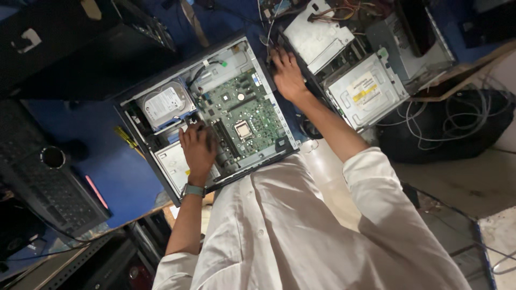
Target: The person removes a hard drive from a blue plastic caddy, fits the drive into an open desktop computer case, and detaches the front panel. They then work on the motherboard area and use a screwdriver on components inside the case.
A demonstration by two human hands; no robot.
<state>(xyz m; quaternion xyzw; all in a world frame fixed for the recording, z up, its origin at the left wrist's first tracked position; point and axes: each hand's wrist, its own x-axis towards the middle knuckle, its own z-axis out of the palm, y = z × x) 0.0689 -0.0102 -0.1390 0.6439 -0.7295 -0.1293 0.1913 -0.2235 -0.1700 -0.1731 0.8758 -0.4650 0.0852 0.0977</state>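
Blue worktop (121, 177) carries open desktop case (161, 177), lid off. Left hand (198, 149) inside, fingers curled on something by motherboard (244, 110); grip contents unclear. Right hand (287, 72) flat on case's far edge, holding nothing. Hard drive (164, 104) just beside; yellow screwdriver (126, 137) outside.

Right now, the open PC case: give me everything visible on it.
The open PC case lies flat on the blue table, side panel off, dark metal frame. Inside: green motherboard with bare CPU socket, silver hard drive, grey drive cage. The left hand reaches into its middle by the board's edge; the right hand presses on its far rim.
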